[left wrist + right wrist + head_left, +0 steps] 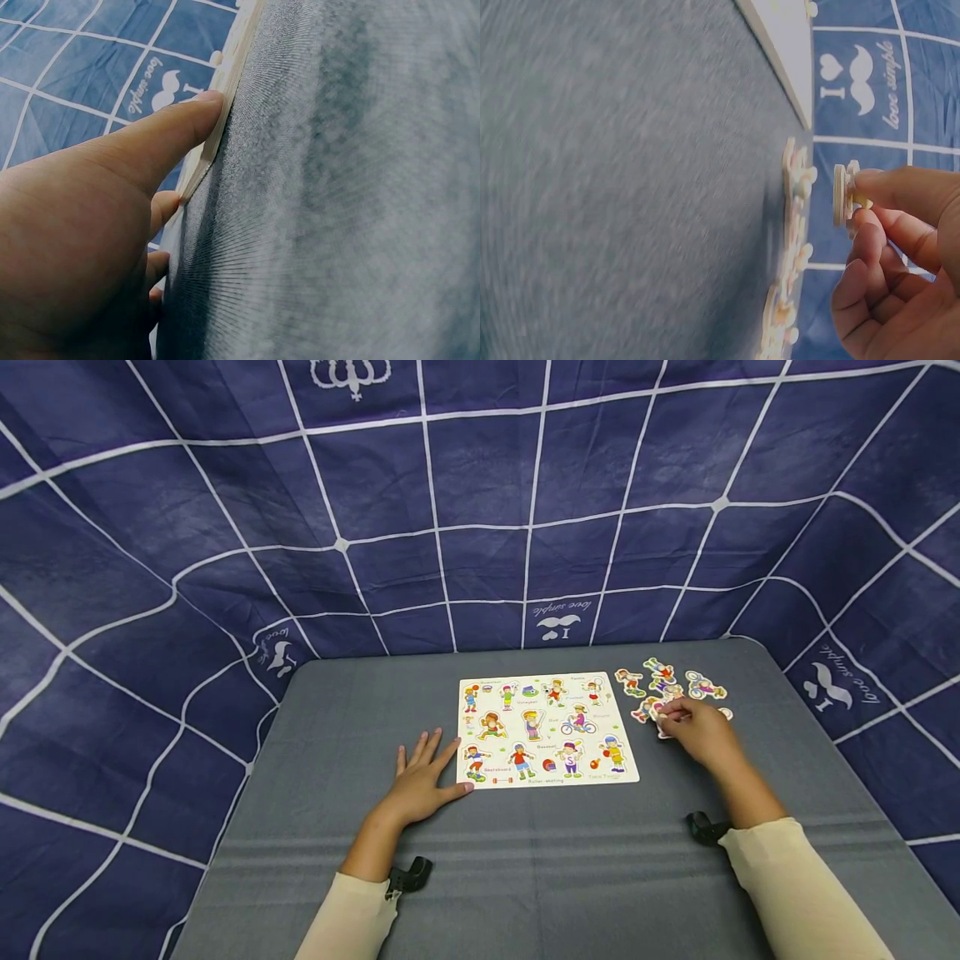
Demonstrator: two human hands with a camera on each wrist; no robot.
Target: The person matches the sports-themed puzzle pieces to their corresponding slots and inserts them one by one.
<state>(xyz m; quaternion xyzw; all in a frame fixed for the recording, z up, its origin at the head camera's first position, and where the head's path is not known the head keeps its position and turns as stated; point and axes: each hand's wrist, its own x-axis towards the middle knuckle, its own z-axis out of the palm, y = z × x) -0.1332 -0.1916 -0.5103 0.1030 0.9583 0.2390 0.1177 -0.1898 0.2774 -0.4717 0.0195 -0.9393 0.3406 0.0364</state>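
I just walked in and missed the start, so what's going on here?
A person's right hand pinches a knobbed puzzle piece, apparently lifted, beside loose puzzle pieces right of the sports-themed puzzle board. The spread left hand touches the board's near left corner. The held piece isn't over the board yet.

On the blue cloth (487, 564) behind the surface (540, 843), I can read "I" and "love simple". The white board (513, 739) says "Skateboard" and "Roller-skating", with "S" on one shirt (571, 762).
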